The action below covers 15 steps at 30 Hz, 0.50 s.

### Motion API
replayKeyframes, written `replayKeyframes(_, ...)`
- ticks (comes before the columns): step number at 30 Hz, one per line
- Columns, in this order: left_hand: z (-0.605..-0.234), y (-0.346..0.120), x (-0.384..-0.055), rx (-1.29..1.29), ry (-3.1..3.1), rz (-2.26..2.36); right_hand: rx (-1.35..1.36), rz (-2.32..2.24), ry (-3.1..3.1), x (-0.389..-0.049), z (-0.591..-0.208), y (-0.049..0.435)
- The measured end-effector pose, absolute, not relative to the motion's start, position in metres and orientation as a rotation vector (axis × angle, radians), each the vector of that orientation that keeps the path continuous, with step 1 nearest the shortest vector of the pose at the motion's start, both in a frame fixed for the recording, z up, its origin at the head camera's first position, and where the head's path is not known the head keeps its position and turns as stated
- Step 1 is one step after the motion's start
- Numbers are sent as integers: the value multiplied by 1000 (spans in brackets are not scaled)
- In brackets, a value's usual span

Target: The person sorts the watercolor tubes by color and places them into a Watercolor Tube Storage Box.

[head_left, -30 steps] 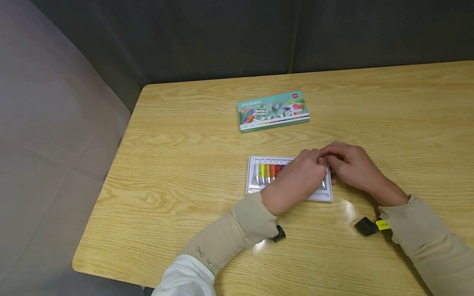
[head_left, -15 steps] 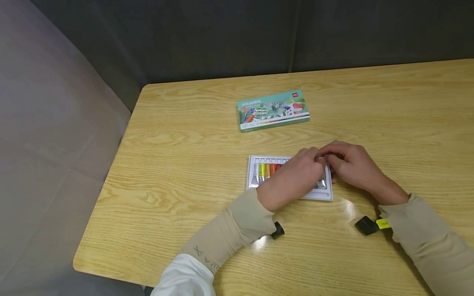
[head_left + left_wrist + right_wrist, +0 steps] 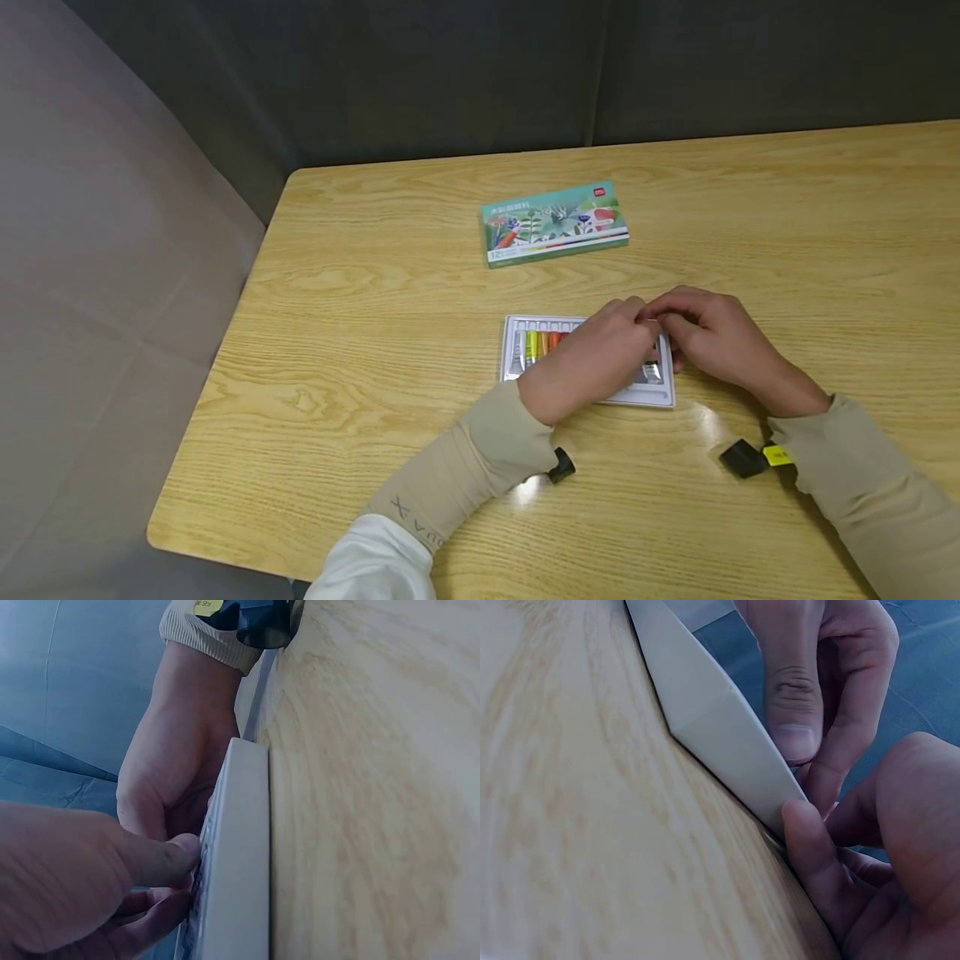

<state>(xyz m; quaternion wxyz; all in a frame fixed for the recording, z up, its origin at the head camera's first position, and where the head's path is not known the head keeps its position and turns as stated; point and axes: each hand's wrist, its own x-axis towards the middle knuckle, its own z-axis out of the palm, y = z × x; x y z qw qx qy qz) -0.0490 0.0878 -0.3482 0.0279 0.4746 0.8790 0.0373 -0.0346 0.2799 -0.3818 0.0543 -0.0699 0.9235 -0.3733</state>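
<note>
A white plastic tray [image 3: 637,397] lies flat on the table with a row of small paint tubes [image 3: 532,344] in its slots: silver, yellow, orange and red at the left. My left hand [image 3: 596,354] reaches across the tray and covers its middle. Its thumb and fingers pinch a paint tube near the right end, mostly hidden by the hand. My right hand [image 3: 716,337] curls over the tray's right end and meets the left fingertips. In the right wrist view, one right fingertip [image 3: 802,819] presses against the tray's outer wall [image 3: 727,742].
Behind the tray lies a green printed paint box [image 3: 555,225]. Black wrist camera parts stick out at the left cuff [image 3: 561,465] and the right cuff [image 3: 742,458]. The wooden table [image 3: 360,333] ends at a dark curtain [image 3: 450,75] at the back.
My left hand and forearm have shifted slightly left, showing more of the tubes at the tray's right end. My right hand, the tray and the green box look almost unmoved.
</note>
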Motion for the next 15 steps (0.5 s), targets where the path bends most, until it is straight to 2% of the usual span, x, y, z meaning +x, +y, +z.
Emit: replayKeyframes(15,-350,86,-51,1458,2696,157,-202,-1153,2790,-35,-384,281)
